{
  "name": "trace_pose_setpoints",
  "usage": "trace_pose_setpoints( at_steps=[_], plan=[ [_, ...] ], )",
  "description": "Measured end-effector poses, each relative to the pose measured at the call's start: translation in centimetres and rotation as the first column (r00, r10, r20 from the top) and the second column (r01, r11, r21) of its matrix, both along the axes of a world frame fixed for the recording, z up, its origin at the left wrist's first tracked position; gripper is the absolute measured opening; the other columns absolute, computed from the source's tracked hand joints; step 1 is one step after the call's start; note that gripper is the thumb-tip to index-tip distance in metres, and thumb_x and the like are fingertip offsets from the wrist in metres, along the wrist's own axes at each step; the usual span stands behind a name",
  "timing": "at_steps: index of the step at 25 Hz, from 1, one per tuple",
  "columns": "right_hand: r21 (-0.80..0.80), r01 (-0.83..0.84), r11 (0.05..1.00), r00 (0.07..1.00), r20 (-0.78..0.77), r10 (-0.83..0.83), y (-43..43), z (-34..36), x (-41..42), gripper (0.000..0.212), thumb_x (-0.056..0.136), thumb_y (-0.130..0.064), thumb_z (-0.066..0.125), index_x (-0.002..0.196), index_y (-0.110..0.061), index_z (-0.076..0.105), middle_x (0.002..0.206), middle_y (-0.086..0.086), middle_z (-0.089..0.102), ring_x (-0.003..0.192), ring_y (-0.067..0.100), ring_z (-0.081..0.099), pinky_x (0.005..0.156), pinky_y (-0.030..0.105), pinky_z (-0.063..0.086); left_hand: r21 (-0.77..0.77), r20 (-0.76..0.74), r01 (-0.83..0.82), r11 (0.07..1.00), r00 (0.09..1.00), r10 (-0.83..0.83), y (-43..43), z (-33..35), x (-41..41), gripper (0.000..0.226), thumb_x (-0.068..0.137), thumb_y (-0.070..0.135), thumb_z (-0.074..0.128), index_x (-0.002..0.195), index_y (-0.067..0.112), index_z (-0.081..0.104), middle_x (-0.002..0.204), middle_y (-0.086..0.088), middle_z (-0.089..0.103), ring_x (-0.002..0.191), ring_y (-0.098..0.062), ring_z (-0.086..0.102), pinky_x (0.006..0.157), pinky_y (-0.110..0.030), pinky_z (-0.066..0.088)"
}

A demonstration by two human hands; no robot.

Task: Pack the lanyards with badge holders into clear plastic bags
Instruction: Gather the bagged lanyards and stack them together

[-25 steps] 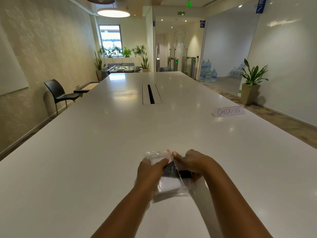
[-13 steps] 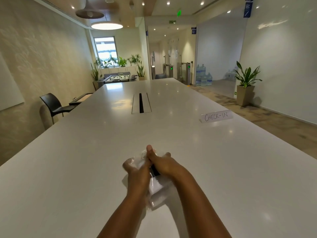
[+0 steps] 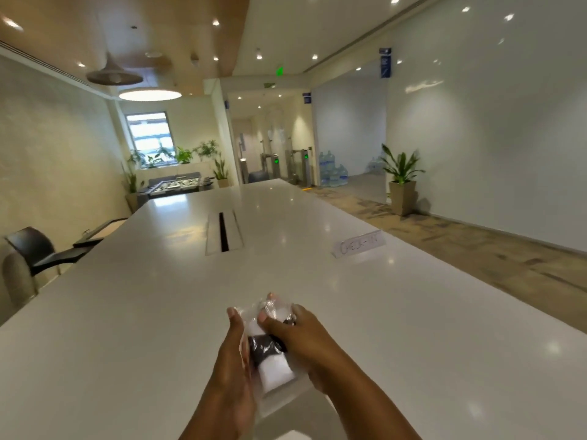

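Since the earlier frame your hands have drawn apart, exposing the clear plastic bag (image 3: 278,310) between them. Your left hand (image 3: 233,360) grips its left edge and your right hand (image 3: 297,335) pinches its top. The black lanyard (image 3: 265,346) and badge holder (image 3: 274,374) sit inside, above the white table (image 3: 413,312).

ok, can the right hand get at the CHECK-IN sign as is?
Probably not at once: only bare table lies between them, but the right hand pinches the clear plastic bag, and the CHECK-IN sign sits well ahead, likely needing a lean.
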State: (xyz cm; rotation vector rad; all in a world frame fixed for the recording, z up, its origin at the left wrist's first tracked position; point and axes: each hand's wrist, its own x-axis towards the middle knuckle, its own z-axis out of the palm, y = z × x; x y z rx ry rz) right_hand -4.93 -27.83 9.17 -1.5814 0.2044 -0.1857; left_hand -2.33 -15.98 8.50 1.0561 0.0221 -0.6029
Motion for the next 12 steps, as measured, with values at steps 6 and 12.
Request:
trace_pose_setpoints(
  at_steps=[6,12],
  plan=[
    [0.046,0.002,0.999,0.999,0.043,-0.004,-5.0,0.0,-2.3,0.076,0.09,-0.059,0.052,0.151,-0.041,0.011,0.142,-0.005,0.052,0.121,0.013,0.058,0.109,0.04,0.041,0.208,0.234,0.041,0.977,0.968,-0.091,-6.5,1.3,-1.6,0.058,0.073,0.065,0.068,0.11,0.02,0.072,0.098,-0.013,0.076,0.088,-0.032,0.074,0.075,-0.05,0.059],
    [0.051,0.224,0.973,0.971,-0.094,-0.219,-14.4,-0.3,-2.9,0.067,0.094,-0.043,0.05,0.149,-0.026,0.016,0.129,0.005,0.058,0.116,0.023,0.059,0.103,0.045,0.045,0.198,0.188,0.108,0.974,0.971,-0.146,-15.5,0.0,-0.8,0.035,0.084,0.035,0.07,0.108,0.01,0.072,0.096,-0.015,0.076,0.084,-0.033,0.074,0.059,-0.036,0.058]
  ],
)
